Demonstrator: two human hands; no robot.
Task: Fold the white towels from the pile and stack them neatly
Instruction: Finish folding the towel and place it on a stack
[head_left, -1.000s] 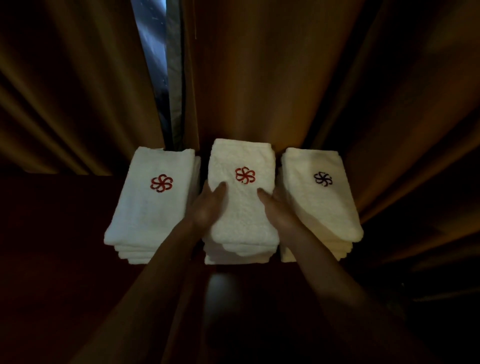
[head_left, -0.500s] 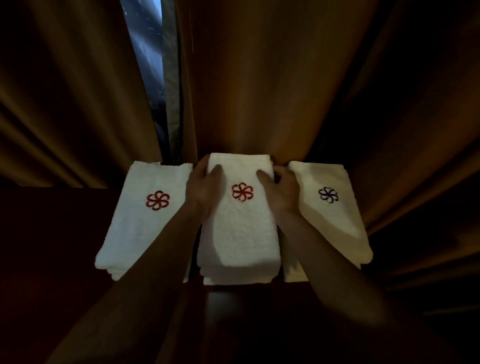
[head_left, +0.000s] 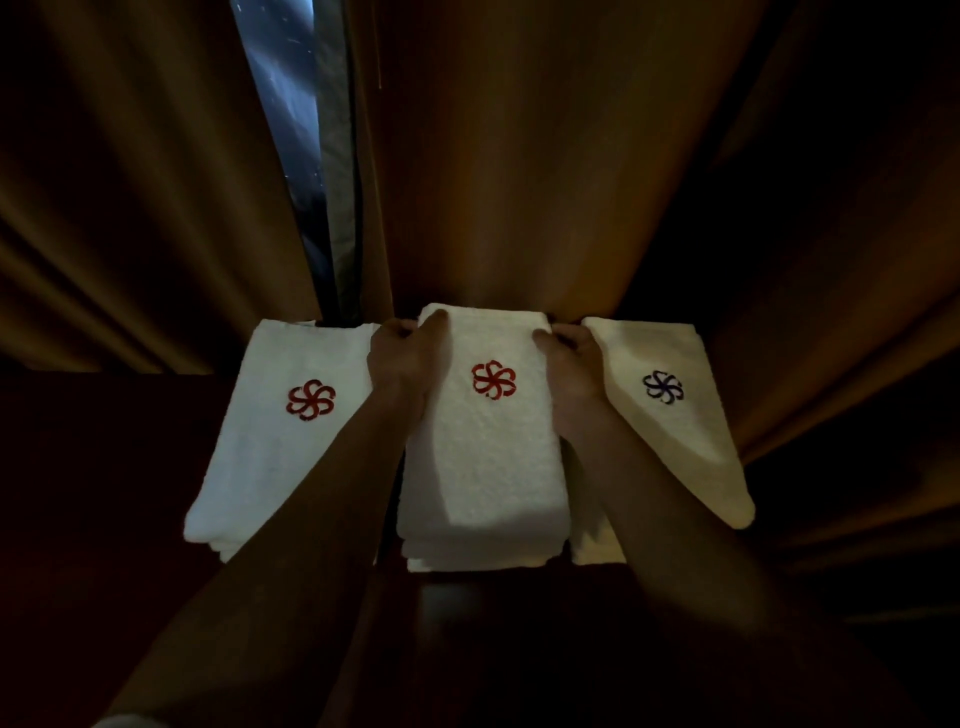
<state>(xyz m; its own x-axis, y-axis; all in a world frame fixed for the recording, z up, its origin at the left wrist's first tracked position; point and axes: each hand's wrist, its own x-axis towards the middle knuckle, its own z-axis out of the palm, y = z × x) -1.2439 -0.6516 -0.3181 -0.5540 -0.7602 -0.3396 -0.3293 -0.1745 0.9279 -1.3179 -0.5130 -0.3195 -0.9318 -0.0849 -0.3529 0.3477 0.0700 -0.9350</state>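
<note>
Three stacks of folded white towels stand side by side on a dark surface. The middle stack (head_left: 488, 457) bears a red flower emblem on top. The left stack (head_left: 275, 447) has a red emblem too, and the right stack (head_left: 675, 431) a dark blue one. My left hand (head_left: 402, 358) grips the far left corner of the middle stack, thumb on top and fingers curled down its side. On the far right corner, my right hand (head_left: 569, 364) holds the same stack in the same way. Both forearms run along the stack's sides.
Brown curtains (head_left: 545, 182) hang right behind the stacks, with a narrow gap of window (head_left: 291, 130) at the upper left. The dark table surface (head_left: 104, 493) spreads to the left and in front. The room is dim.
Both hands have slid from the middle of the centre stack's top to its far corners. The view has moved closer to the stacks.
</note>
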